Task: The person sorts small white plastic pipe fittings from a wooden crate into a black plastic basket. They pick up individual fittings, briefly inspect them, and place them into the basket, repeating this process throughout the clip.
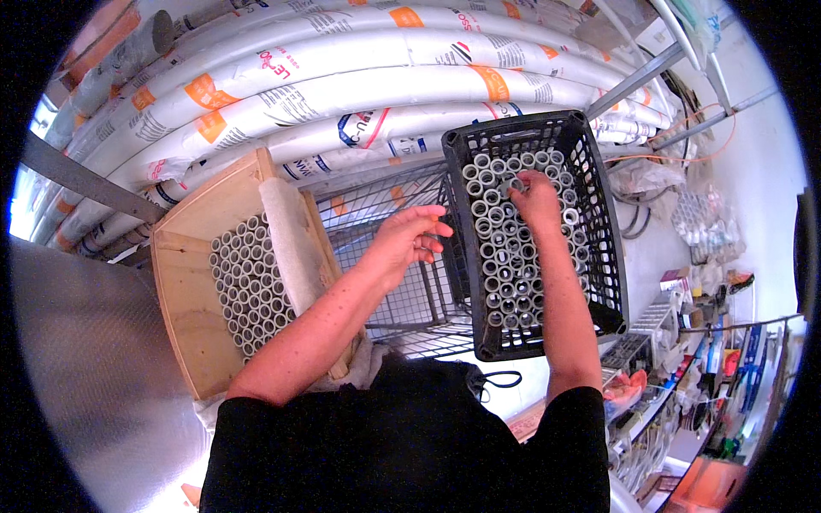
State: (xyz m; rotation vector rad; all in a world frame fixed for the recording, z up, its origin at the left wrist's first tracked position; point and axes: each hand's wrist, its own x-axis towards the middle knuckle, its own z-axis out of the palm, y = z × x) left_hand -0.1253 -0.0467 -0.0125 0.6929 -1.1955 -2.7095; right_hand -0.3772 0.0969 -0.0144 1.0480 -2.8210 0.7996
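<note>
A black plastic crate (510, 350) stands in front of me to the right. Rows of short grey plastic pipe couplings (506, 273) stand on end inside it. My right hand (539, 197) reaches into the far part of the crate, thumb and fingertips around one coupling (511, 186) at the top of the rows. Just outside the crate's left rim, my left hand (410, 238) hangs in the air with fingers apart and nothing visible in them. Left of it, a tilted wooden box (183, 308) holds similar couplings (250, 282) in packed rows.
Pale padding (287, 237) covers the wooden box's right edge. A wire cart (397, 288) sits between box and crate. Long wrapped white pipes (359, 83) lie across the back on a metal rack (96, 179). Shelves with assorted goods (693, 365) run along the right.
</note>
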